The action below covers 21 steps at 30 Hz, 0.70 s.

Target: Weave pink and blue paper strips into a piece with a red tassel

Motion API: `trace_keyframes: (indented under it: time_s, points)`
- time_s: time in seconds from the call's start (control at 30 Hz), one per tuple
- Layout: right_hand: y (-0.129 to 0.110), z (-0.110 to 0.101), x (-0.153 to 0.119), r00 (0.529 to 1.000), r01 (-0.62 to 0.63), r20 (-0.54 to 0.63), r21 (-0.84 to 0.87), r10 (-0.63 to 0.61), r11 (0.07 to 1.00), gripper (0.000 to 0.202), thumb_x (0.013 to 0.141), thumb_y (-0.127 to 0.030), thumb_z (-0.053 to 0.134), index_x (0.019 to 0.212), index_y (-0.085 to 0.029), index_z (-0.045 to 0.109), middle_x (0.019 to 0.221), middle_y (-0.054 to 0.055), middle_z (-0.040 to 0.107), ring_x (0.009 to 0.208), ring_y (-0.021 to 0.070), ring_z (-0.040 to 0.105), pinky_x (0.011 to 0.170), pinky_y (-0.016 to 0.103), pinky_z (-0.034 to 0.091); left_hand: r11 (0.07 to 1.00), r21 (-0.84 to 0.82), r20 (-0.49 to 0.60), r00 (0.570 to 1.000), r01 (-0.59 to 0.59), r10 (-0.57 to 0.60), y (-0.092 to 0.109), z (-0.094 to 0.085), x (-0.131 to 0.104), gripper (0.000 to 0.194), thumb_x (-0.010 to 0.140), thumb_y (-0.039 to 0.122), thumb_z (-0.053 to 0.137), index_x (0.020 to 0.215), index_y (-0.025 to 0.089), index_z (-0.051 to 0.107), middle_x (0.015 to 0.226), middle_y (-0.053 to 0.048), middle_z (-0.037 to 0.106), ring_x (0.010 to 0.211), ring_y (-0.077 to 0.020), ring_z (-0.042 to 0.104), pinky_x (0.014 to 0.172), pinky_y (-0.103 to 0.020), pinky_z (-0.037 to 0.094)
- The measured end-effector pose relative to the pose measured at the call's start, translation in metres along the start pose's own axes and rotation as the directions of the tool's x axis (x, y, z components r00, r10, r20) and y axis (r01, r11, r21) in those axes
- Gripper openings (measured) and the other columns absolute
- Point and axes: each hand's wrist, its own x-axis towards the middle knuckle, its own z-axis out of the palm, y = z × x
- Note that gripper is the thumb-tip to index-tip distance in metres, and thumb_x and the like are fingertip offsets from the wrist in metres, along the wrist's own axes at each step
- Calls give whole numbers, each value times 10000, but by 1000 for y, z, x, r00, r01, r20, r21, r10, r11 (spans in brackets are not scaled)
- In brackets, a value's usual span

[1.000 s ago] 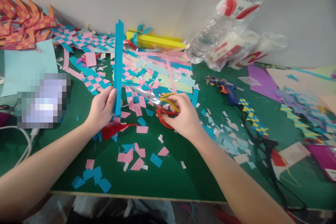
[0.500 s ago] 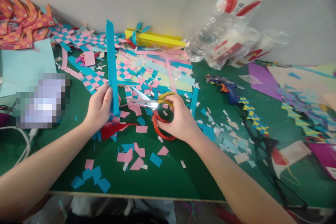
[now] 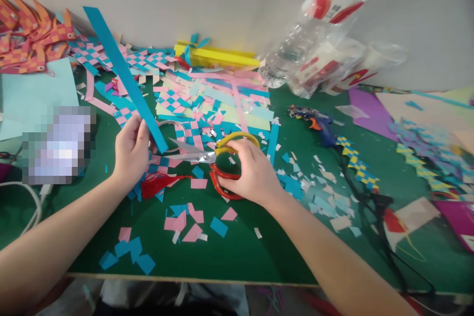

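Swung from nearly upright to a leftward slant, the blue strip (image 3: 120, 69) is pinched in the left hand (image 3: 130, 150) above the counter (image 3: 237, 256). Near its lower end are the parted blades of the scissors (image 3: 207, 157) (one handle loop yellow, the other red), grasped by the right hand (image 3: 254, 170).

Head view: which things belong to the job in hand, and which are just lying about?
In use:
- long blue paper strip, left hand
- open metal scissors with yellow and red handles, right hand

Apparently just lying about:
- yellow folded paper
- clear plastic bottle
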Motion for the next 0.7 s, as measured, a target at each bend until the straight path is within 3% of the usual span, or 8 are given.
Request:
trace_keyframes:
  time_s: [0.4, 0.7]
  points:
    - [2, 2, 0, 999, -34, -29, 37, 35, 999, 530, 765, -362, 677, 1217, -230, 431, 1069, 118, 631, 986, 318, 661, 770, 488, 579, 999, -33, 74, 997, 9, -6, 6, 0, -3, 219, 977, 410, 502, 841, 247, 554, 647, 36, 608, 582, -132, 659, 515, -265, 502]
    - [4, 3, 1, 995, -102, -9, 93, 103, 990, 482, 774, -349, 656, 1185, -212, 443, 1092, 138, 623, 954, 306, 684, 765, 488, 589, 990, -138, 107, 994, 7, 7, 11, 4, -2, 109, 948, 349, 549, 938, 243, 571, 825, 16, 700, 587, -131, 682, 564, -284, 560]
